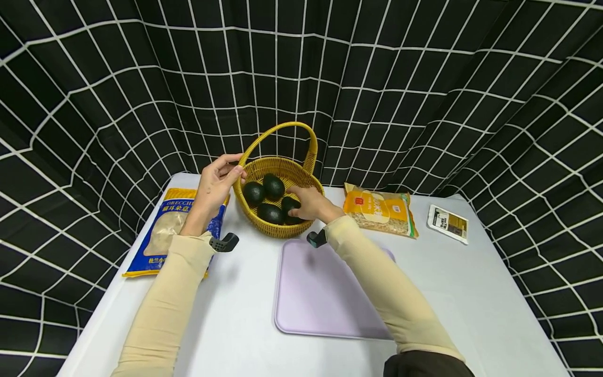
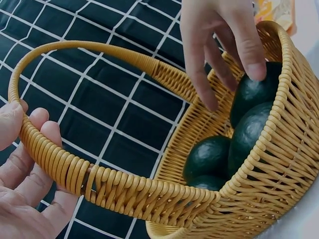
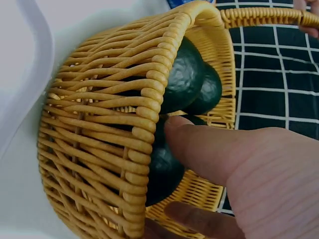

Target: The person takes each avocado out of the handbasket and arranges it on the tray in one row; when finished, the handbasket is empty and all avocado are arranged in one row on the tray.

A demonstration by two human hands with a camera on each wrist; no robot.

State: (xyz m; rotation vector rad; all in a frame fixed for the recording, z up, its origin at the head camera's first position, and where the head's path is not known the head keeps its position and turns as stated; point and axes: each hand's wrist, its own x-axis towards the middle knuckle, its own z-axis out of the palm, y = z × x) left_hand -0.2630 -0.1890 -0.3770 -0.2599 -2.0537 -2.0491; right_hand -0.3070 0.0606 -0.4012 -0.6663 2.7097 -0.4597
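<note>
A yellow wicker basket (image 1: 278, 229) with a tall hooped handle holds several dark green avocados (image 1: 270, 213). My left hand (image 1: 214, 183) grips the left side of the basket handle (image 2: 55, 162), thumb on one side and fingers on the other. Reaching in over the front right rim, my right hand (image 1: 311, 203) has its thumb touching the nearest avocado (image 3: 164, 167). Its other fingers (image 2: 202, 74) hang extended inside the basket, spread apart from the thumb. In the right wrist view, the wicker wall partly hides that avocado and the fingertips.
A blue bag of pasta (image 1: 155, 230) lies left, partly under my left arm. In front of the basket is a pale lilac tray (image 1: 325, 293), crossed by my right forearm. An orange grain bag (image 1: 380, 211) and a small white-and-brown packet (image 1: 448, 224) lie right. A black gridded curtain (image 1: 377, 78) surrounds the table.
</note>
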